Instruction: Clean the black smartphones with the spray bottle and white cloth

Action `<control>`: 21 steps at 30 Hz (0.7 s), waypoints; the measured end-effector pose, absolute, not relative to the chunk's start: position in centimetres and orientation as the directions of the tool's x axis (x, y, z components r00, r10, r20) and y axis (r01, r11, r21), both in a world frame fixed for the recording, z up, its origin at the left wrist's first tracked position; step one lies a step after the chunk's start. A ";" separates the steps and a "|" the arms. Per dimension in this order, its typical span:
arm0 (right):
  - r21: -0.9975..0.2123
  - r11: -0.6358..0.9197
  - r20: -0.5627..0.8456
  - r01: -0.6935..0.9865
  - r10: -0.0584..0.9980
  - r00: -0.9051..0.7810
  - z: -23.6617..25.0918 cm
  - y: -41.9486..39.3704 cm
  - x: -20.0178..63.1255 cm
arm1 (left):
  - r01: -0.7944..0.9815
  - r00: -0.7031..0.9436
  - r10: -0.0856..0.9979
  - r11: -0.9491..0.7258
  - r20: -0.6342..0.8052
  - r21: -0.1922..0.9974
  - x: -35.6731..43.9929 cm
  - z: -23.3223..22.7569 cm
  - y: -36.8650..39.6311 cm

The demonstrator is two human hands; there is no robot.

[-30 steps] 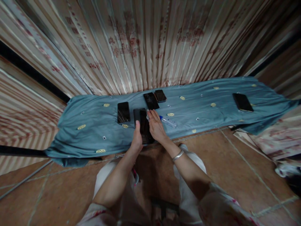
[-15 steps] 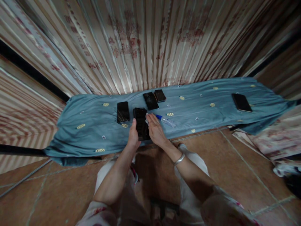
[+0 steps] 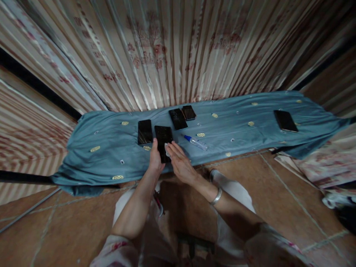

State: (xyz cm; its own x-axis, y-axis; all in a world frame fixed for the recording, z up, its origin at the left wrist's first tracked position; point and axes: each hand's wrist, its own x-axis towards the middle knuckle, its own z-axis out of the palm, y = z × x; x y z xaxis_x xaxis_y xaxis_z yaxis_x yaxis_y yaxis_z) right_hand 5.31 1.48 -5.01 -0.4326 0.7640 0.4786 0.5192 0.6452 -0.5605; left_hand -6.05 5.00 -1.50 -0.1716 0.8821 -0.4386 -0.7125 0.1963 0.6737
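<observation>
Centre of frame, on blue cloth (image 3: 244,135): dark phone (image 3: 162,142), left hand (image 3: 155,159) grasping its lower edge. Right hand (image 3: 180,165) lies flat, fingers extended, pressing a small white wipe (image 3: 167,148) onto the screen. Second phone (image 3: 145,132) just left; pen (image 3: 195,142) right.

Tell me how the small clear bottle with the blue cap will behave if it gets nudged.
The bottle lies on its side on the blue cloth, so it would probably roll. It looks small and plastic, likely light. The soft cloth may slow it somewhat.
</observation>
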 end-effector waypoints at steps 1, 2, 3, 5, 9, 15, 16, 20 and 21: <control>-0.560 0.654 0.482 0.509 0.756 -0.442 -4.8 1.2 5.3 | -0.709 -0.160 0.885 0.205 -0.437 0.675 -6.0 -1.5 5.0; -0.558 0.663 0.486 0.498 0.748 -0.451 -4.7 1.0 5.2 | -0.706 -0.152 0.886 0.213 -0.438 0.676 -5.9 -1.5 4.9; -0.557 0.672 0.490 0.488 0.741 -0.459 -4.5 0.8 5.0 | -0.702 -0.146 0.884 0.224 -0.444 0.676 -5.8 -1.4 4.9; -0.553 0.684 0.498 0.475 0.729 -0.469 -4.2 0.4 4.8 | -0.695 -0.136 0.878 0.246 -0.458 0.676 -5.6 -1.4 4.9; -0.532 0.698 0.511 0.480 0.716 -0.475 -4.2 -0.1 4.4 | -0.700 -0.084 0.877 0.286 -0.474 0.654 -5.8 -1.7 5.3; -0.462 0.721 0.530 0.517 0.692 -0.490 -4.7 -0.1 4.6 | -0.747 -0.013 0.858 0.333 -0.513 0.576 -6.8 -2.1 5.9; -0.447 0.728 0.538 0.520 0.683 -0.494 -4.8 0.0 4.7 | -0.755 -0.003 0.858 0.335 -0.513 0.564 -6.9 -2.0 5.9; -0.401 0.735 0.552 0.547 0.671 -0.495 -4.7 0.4 5.3 | -0.788 0.016 0.861 0.324 -0.508 0.524 -6.6 -1.5 5.9; -0.389 0.735 0.553 0.556 0.669 -0.497 -4.6 0.5 5.4 | -0.791 0.017 0.863 0.321 -0.506 0.521 -6.5 -1.3 5.8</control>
